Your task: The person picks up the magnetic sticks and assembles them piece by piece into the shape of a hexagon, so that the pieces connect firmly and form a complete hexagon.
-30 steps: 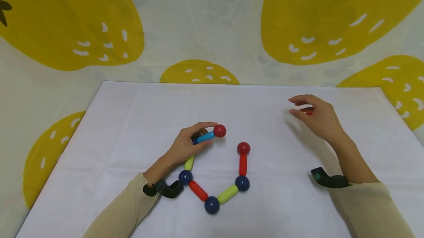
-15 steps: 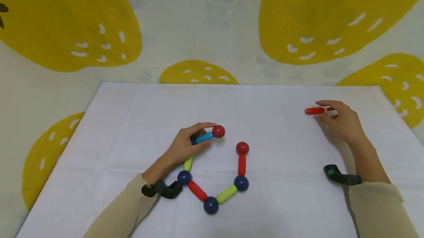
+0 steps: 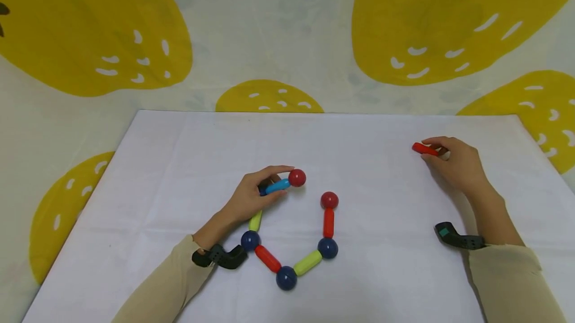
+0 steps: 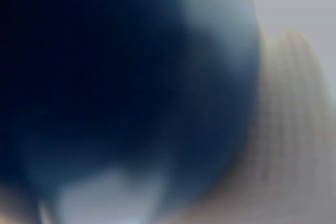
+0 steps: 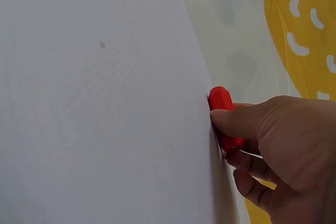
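Note:
My right hand [image 3: 455, 165] pinches a red rod [image 3: 424, 149] between thumb and fingers at the far right of the table; the right wrist view shows the same red rod [image 5: 220, 98] near the table's edge. With my left hand [image 3: 251, 190] I hold the end of a chain of toy rods and balls: a light blue rod [image 3: 277, 186] tipped by a red ball [image 3: 297, 177]. A dark blue ball sits partly hidden under those fingers. From there the chain runs through a yellow-green rod [image 3: 255, 220], blue balls and further rods to another red ball [image 3: 330, 200].
The white table [image 3: 373, 163] carries the chain, which lies in an open U shape. Behind it hangs a cloth [image 3: 269, 38] with yellow fruit shapes. Each wrist wears a black camera mount. A dark blue ball [image 4: 105, 77] fills most of the left wrist view.
My right hand has moved right, then slightly back left, and now grips the red rod, which has turned a little. The left hand and the chain stay where they were.

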The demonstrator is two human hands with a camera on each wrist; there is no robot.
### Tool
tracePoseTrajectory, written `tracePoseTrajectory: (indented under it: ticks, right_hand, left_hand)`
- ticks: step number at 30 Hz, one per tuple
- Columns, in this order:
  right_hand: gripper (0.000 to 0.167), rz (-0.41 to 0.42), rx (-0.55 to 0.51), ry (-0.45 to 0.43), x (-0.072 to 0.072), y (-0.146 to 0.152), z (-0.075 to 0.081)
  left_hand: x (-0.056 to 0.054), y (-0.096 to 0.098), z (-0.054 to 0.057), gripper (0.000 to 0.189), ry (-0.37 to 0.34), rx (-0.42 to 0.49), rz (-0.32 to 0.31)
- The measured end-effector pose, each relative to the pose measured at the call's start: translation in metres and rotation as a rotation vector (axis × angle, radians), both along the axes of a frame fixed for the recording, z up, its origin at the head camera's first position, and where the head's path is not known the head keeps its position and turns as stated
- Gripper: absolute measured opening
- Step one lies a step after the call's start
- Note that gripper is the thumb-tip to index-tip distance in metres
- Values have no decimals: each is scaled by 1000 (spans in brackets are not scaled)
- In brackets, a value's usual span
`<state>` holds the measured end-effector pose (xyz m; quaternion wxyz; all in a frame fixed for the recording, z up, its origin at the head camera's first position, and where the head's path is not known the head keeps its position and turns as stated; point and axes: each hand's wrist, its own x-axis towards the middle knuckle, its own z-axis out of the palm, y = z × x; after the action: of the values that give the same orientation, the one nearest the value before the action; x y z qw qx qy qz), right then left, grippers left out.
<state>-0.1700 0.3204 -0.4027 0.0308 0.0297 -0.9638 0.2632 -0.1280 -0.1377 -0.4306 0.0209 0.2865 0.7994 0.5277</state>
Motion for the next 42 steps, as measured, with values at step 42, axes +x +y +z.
tracePoseTrajectory:
  ticks: [42]
  right_hand:
    - [45,574,-206,-39,36,-173,44]
  left_hand:
    - [-1,7,2,49,-23,-41,10]
